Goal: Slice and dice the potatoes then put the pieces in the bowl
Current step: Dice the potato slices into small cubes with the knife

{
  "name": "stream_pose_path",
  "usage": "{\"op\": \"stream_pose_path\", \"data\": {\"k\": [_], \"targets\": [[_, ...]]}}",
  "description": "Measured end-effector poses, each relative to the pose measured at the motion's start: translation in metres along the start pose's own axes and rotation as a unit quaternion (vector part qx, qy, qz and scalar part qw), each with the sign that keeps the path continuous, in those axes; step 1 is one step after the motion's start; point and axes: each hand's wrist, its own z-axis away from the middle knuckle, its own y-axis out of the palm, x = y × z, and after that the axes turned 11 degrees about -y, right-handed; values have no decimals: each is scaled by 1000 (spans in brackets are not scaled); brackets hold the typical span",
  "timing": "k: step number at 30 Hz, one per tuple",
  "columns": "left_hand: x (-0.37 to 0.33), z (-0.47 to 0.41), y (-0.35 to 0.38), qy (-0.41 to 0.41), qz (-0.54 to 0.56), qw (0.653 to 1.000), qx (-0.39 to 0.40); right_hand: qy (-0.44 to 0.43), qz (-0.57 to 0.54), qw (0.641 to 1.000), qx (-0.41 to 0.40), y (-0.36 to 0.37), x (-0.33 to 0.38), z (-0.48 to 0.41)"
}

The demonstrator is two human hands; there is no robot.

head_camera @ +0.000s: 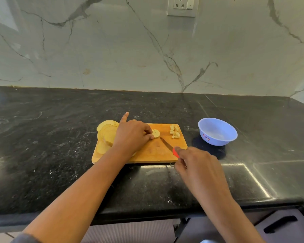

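1. My left hand [132,135] presses a round potato slice [156,133] on the middle of the cutting board [153,151], fingers curled, index finger pointing up.
2. My right hand [193,162] is closed around the red-handled knife [168,146], near the board's right front corner.
3. Diced pieces [175,131] lie at the board's far right corner; uncut slices [106,132] lie at its left edge.
4. The blue bowl [217,131] stands on the countertop [60,155], right of the board.

Black speckled stone counter [60,137], rectangular wooden cutting board [153,153] mid-counter, empty pale blue plastic bowl [217,131] just right of it
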Motion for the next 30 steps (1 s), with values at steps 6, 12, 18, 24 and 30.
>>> {"op": "stream_pose_path", "data": {"k": [6,12,18,24,30], "targets": [[2,0,2,-8,-20,1000,-3,18,-34,999,-34,17,-6,-34],[1,-1,1,-4,-20,1000,-3,12,-43,999,-20,28,-6,-43],[1,-1,3,5,-25,1000,-4,-1,8,999,43,35,-1,-56],[0,-1,3,-4,-11,1000,-1,8,4,998,61,32,0,-42],[1,-4,2,-13,-7,1000,16,-8,-20,999,43,11,-4,5]]}}
